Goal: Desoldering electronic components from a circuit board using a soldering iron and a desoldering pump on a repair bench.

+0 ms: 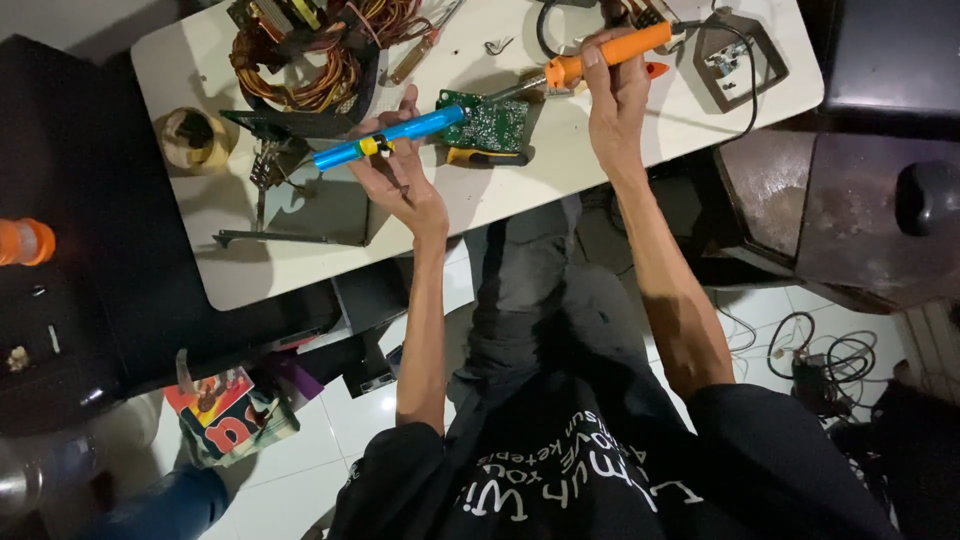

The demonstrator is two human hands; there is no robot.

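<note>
Left hand (400,172) has its grip closed round a blue desoldering pump (390,138), fingers wrapped at mid-barrel by the yellow button. The pump lies roughly level, tip pointing right onto the left edge of the green circuit board (487,122).

Right hand (612,95) has its grip pressed round the orange handle of a soldering iron (600,55). Iron is tilted, metal tip angled down-left, meeting the board's upper right edge. Whether tip actually touches: can't tell.

Board sits on the white counter (300,270), near centre, between the two hands. A yellow-handled tool (483,156) lies just below the board, partly under it.

Upper left on the counter: copper-wound coil (300,70) in a tangle of wire, with a tape roll (192,138) to its left near the edge. Upper right: a dark square frame part (742,55) with a black cable looping round it.

Off the counter: orange-capped bottle (22,242) on the dark surface far left, cables (820,355) on the tile floor at right.
</note>
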